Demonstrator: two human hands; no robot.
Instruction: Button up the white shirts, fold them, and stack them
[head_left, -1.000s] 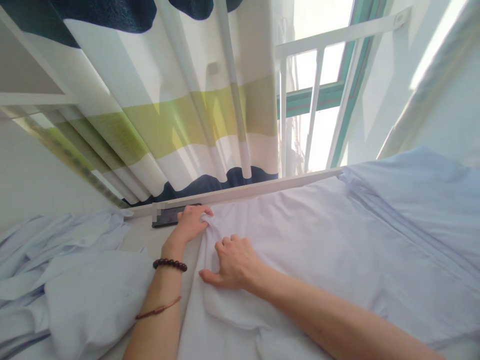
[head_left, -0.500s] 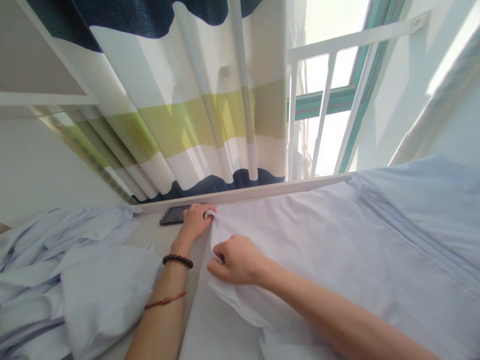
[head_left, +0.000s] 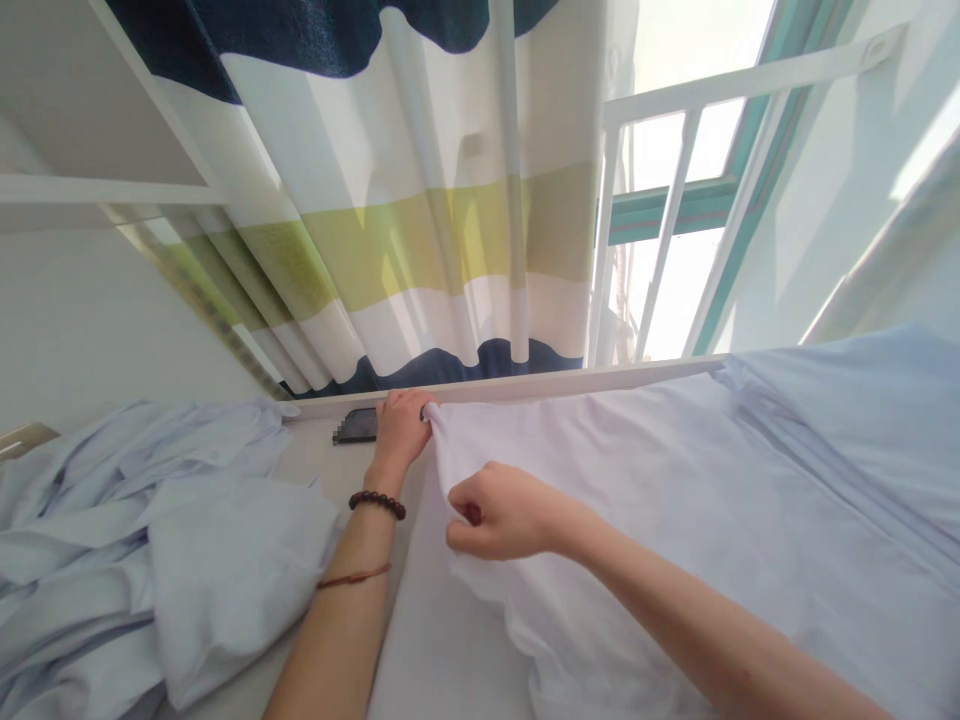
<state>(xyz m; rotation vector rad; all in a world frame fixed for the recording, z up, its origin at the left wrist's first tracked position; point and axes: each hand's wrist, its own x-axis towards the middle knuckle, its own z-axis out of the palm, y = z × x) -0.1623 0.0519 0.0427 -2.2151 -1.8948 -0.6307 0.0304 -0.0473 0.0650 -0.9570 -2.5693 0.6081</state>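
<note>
Since the earlier frames the right hand (head_left: 501,512) has gone from lying flat on the white cloth (head_left: 637,520) to a closed fist, pinching the cloth's near left edge and lifting it a little off the surface, while the view has tilted slightly upward. The left hand (head_left: 401,428) stays where it was, fingers clamped on the cloth's far left corner beside the white ledge (head_left: 525,383). The cloth itself lies spread over the flat surface from the middle out to the right, its left edge now drawn fairly straight between the two grips. To do this well, I judge both pinches should hold the very edge and pull gently apart, so the hem runs taut and no slack bunches under the right wrist, where folds show. A dark phone (head_left: 358,425) lies just beside the left hand, touching or nearly so; keeping the cloth off it seems wise. A heap of pale blue garments (head_left: 150,540) sits to the left, more blue fabric (head_left: 862,420) to the right, and a striped curtain (head_left: 420,220) hangs beyond
</note>
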